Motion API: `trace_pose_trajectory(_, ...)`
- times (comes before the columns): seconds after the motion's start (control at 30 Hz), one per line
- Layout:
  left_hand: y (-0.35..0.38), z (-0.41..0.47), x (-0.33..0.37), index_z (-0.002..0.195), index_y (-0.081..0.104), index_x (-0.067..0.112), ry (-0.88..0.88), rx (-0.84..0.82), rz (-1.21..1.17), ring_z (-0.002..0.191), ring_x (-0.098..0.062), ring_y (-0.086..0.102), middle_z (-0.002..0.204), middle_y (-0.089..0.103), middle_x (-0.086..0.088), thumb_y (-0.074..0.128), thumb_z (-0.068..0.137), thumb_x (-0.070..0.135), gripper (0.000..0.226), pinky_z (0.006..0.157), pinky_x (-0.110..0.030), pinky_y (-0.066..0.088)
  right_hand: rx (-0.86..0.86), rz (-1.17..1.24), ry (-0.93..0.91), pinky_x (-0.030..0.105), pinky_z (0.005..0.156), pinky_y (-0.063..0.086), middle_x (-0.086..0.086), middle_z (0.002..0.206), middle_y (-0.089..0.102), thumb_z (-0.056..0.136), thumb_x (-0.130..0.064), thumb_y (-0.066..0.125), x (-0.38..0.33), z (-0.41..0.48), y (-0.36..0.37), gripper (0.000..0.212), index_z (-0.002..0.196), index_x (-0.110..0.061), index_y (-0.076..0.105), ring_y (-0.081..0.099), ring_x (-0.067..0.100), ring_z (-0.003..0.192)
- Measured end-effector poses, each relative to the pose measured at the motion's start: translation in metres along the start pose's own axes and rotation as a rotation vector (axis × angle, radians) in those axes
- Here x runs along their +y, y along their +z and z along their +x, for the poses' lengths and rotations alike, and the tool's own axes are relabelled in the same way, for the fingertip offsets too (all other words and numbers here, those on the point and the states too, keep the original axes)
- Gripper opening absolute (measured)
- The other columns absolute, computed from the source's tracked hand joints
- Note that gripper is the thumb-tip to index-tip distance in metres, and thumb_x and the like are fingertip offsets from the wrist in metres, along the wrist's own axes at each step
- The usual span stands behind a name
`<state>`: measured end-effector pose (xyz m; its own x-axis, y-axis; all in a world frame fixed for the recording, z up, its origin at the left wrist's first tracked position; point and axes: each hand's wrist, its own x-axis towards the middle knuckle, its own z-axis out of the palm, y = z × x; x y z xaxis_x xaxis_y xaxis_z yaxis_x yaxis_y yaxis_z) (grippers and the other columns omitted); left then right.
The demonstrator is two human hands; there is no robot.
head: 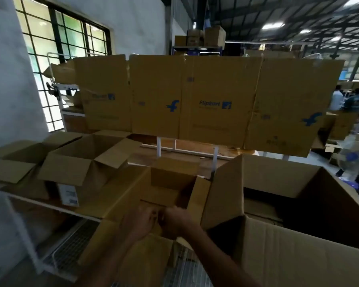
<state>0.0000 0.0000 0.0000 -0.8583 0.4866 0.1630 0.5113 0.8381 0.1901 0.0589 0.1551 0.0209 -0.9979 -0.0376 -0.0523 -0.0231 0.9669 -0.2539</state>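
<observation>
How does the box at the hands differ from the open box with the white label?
The left hand and right hand hold the middle box at its near edge; no hand touches the labelled box. The labelled box shows a white label; the middle box shows none. Both are brown cardboard, open.

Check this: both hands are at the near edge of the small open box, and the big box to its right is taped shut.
Wrong on one count: the head view shows the big box open, flaps up, not taped shut. The left hand and right hand are indeed at the near edge of the small open box.
</observation>
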Motion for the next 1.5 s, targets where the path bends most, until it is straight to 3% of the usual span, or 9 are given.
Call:
trace_pose_trajectory(0.1,0.031,-0.008,-0.029,0.131,0.061,0.034,-0.085,-0.112,0.008,0.116,-0.020,0.065,0.133,0.065,0.003,0.040,0.101,0.051,0.040,0.091,-0.034,0.051,-0.237,-0.012,0.065,0.049,0.095,0.052,0.015,0.129,0.062,0.099,-0.034,0.058,-0.008,0.013,0.040,0.042,0.136,-0.017,0.052,0.061,0.037,0.117)
trace_pose_trajectory(0.2,0.052,-0.017,-0.057,0.128,0.063,0.032,-0.122,-0.171,0.010,0.115,-0.017,0.064,0.129,0.066,0.007,0.040,0.099,0.050,0.041,0.088,-0.032,0.049,-0.284,0.019,0.141,0.045,0.092,0.047,0.016,0.134,0.058,0.097,-0.042,0.060,-0.018,0.019,0.072,0.056,0.144,-0.019,0.041,0.058,0.037,0.120)
trace_pose_trajectory(0.5,0.063,0.001,-0.097,0.120,0.069,0.030,0.000,-0.215,0.047,0.115,-0.022,0.063,0.119,0.071,0.002,0.046,0.099,0.055,0.040,0.103,-0.042,0.042,-0.161,0.016,0.186,0.038,0.073,0.052,0.002,0.101,0.059,0.099,-0.042,0.056,-0.049,0.045,0.101,0.036,0.128,-0.022,0.050,0.057,0.021,0.083)
trace_pose_trajectory(0.83,0.071,0.004,-0.125,0.127,0.068,0.032,0.124,-0.170,0.014,0.115,-0.021,0.063,0.121,0.071,0.004,0.048,0.094,0.068,0.052,0.103,-0.041,0.039,-0.083,-0.042,0.219,0.040,0.077,0.061,0.003,0.102,0.066,0.102,-0.039,0.051,-0.053,0.055,0.111,0.025,0.120,-0.024,0.059,0.066,0.020,0.085)
trace_pose_trajectory(0.97,0.079,-0.006,-0.141,0.105,0.073,0.031,-0.051,0.021,-0.166,0.100,-0.018,0.063,0.102,0.072,0.005,0.055,0.095,0.060,0.036,0.094,-0.040,0.045,-0.052,-0.048,0.195,0.033,0.072,0.059,0.004,0.104,0.066,0.103,-0.034,0.050,-0.056,0.043,0.118,0.024,0.124,-0.023,0.055,0.064,0.018,0.081)
trace_pose_trajectory(1.1,0.088,-0.034,-0.159,0.093,0.071,0.025,-0.211,0.201,-0.244,0.104,-0.026,0.056,0.107,0.066,-0.004,0.072,0.089,0.049,0.024,0.088,-0.041,0.045,-0.036,-0.044,0.174,0.035,0.069,0.061,0.003,0.100,0.068,0.104,-0.033,0.049,-0.064,0.025,0.130,0.023,0.123,-0.021,0.055,0.067,0.018,0.077)
trace_pose_trajectory(1.27,0.076,-0.064,-0.156,0.109,0.053,0.013,-0.613,0.343,-0.532,0.104,-0.031,0.053,0.122,0.054,-0.014,0.082,0.081,0.040,0.048,0.073,-0.038,0.043,-0.007,-0.046,0.135,0.034,0.066,0.060,-0.003,0.089,0.061,0.105,-0.036,0.047,-0.080,0.002,0.145,0.020,0.120,-0.023,0.054,0.063,0.015,0.070)
trace_pose_trajectory(1.4,0.084,-0.084,-0.170,0.122,0.048,0.009,-0.923,0.268,-0.893,0.102,-0.033,0.059,0.119,0.058,-0.013,0.078,0.083,0.038,0.057,0.085,-0.046,0.051,0.018,-0.055,0.119,0.033,0.063,0.059,-0.006,0.081,0.057,0.105,-0.037,0.047,-0.090,-0.019,0.158,0.018,0.115,-0.025,0.054,0.062,0.014,0.065)
trace_pose_trajectory(1.5,0.088,-0.098,-0.181,0.115,0.056,0.014,-0.943,0.088,-1.010,0.098,-0.032,0.062,0.113,0.064,-0.011,0.066,0.084,0.039,0.041,0.093,-0.051,0.055,0.024,-0.054,0.084,0.030,0.058,0.056,-0.006,0.078,0.058,0.105,-0.036,0.047,-0.094,-0.035,0.168,0.015,0.111,-0.025,0.054,0.061,0.013,0.061)
